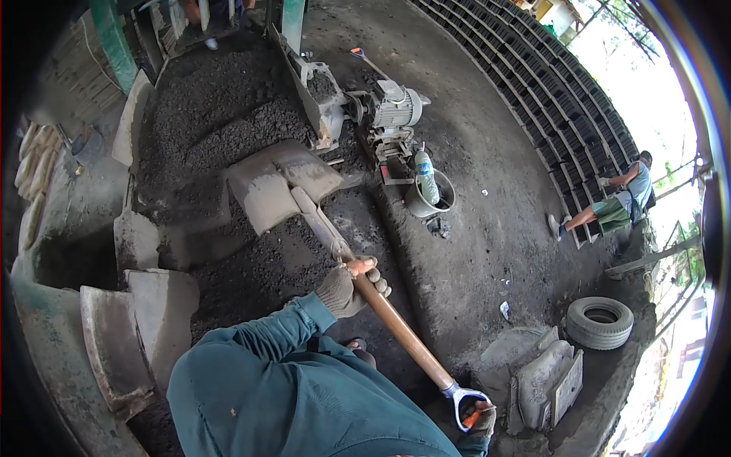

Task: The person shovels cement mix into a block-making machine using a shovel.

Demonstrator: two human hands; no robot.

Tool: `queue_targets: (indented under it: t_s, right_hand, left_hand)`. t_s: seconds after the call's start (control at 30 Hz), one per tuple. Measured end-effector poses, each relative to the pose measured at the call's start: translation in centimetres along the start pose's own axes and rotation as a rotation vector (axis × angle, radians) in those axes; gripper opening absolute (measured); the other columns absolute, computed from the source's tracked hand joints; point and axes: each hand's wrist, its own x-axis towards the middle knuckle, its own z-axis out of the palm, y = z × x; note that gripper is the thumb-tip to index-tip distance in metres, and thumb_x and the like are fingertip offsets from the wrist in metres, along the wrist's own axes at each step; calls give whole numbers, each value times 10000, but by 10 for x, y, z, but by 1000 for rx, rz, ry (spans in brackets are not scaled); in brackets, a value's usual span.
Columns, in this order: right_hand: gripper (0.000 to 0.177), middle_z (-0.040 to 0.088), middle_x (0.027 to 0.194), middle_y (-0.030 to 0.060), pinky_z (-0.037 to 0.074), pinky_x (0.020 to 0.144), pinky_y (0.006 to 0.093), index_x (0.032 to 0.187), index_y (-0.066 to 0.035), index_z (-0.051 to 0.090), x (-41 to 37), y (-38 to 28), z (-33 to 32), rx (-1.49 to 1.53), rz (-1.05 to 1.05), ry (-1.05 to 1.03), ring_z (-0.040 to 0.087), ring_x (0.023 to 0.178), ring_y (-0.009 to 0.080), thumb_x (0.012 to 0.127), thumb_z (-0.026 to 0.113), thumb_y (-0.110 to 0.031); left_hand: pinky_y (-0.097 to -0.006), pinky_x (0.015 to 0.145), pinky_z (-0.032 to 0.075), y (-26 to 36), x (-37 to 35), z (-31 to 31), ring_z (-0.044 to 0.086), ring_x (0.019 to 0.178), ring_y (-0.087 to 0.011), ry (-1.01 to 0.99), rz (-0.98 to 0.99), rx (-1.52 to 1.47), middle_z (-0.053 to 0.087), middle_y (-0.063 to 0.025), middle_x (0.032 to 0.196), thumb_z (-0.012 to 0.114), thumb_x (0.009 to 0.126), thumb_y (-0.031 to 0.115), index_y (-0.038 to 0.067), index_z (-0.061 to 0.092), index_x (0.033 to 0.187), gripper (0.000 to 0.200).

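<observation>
A shovel (403,333) with a wooden shaft slants across the middle of the head view. My left hand (346,288), in a knit glove with a bare thumb tip, is wrapped round the shaft below the metal socket. Down at the lower right, my right hand (480,420) is closed on the D-shaped grip, partly hidden by it and by my sleeve. The broad grey blade (266,199) lies at the near side of a heap of dark, crumbly mix (228,99). Loose mix (282,263) covers the ground below the blade.
An electric motor (397,107) stands beyond the blade, with a bucket (432,194) and a plastic bottle (425,171) nearby. A tyre (599,323) and slabs (544,381) lie at right. A person (624,194) bends by stacked racks (548,99); another person (217,11) is behind the heap.
</observation>
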Motion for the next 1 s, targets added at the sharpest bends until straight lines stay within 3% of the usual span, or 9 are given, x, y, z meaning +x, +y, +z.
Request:
queue_targets:
  t_s: [0.13, 0.27, 0.4, 0.5, 0.6, 0.67, 0.77, 0.9, 1.0]
  right_hand:
    - [172, 628, 630, 103, 546, 491, 384, 834, -34, 647, 12, -3, -25, -128, -42, 4, 612, 513, 268, 790, 624, -199]
    - [240, 707, 900, 169, 619, 674, 452, 948, 22, 656, -8, 7, 78, -8, -28, -161, 707, 739, 302, 749, 598, -100]
    - [255, 650, 819, 93, 553, 619, 356, 1020, -13, 648, -58, 44, 300, -219, -133, -284, 631, 654, 203, 815, 684, -159]
    - [298, 635, 841, 91, 547, 585, 339, 1038, 0, 619, -76, 26, 341, -193, -331, -528, 623, 618, 198, 812, 706, -174]
    - [345, 599, 805, 65, 540, 552, 308, 1034, 13, 583, -107, -71, 322, -170, -811, -376, 628, 631, 186, 852, 720, -245]
    - [542, 584, 803, 62, 511, 537, 282, 1011, -6, 591, -89, -142, 293, -436, -1297, -224, 600, 623, 177, 870, 705, -517]
    - [568, 593, 884, 53, 513, 719, 334, 1011, -8, 613, -121, -248, 314, -642, -2101, 177, 599, 803, 167, 848, 695, -546]
    - [523, 622, 899, 59, 520, 748, 347, 1016, -17, 634, -194, -304, 410, -605, -2433, 99, 620, 816, 168, 836, 728, -499]
    - [492, 645, 910, 63, 525, 770, 357, 1020, -23, 650, -241, -302, 494, -647, -2588, -72, 635, 825, 169, 828, 752, -464]
  left_hand:
    - [-509, 817, 488, 33, 18, -2, 577, 731, -273, 21, 33, 22, 569, -67, 761, 656, 862, 128, 53, 592, 946, 130]
    - [-506, 733, 509, 91, 29, 6, 592, 739, -274, 29, 83, 44, 566, -84, 759, 630, 865, 127, 40, 577, 936, 124]
    - [-465, 619, 549, 229, 41, 17, 554, 547, -242, 55, 595, 505, 530, -85, 683, 598, 878, 260, 36, 529, 935, 241]
    - [-414, 631, 515, 282, 43, 38, 507, 527, -182, 199, 571, 209, 486, 18, 593, 615, 902, 399, 103, 546, 842, 310]
    - [-453, 723, 525, 240, 25, 60, 558, 634, -189, -195, 408, 100, 554, -14, 710, 621, 910, 459, 90, 597, 884, 371]
    - [-509, 805, 522, 194, 13, 73, 620, 808, -241, -315, 408, 112, 613, -99, 881, 530, 964, 501, 60, 625, 933, 452]
    - [-529, 920, 501, 138, -4, 87, 656, 973, -356, -321, 432, 266, 676, -170, 1013, 433, 978, 620, 3, 656, 1090, 666]
    - [-551, 939, 494, 104, -12, 74, 641, 1060, -376, -567, 577, 392, 659, -225, 1148, 390, 978, 648, -50, 623, 1171, 761]
    - [-520, 897, 507, 101, -13, 59, 651, 1021, -362, -411, 683, 119, 641, -249, 1192, 382, 966, 676, -76, 592, 1212, 819]
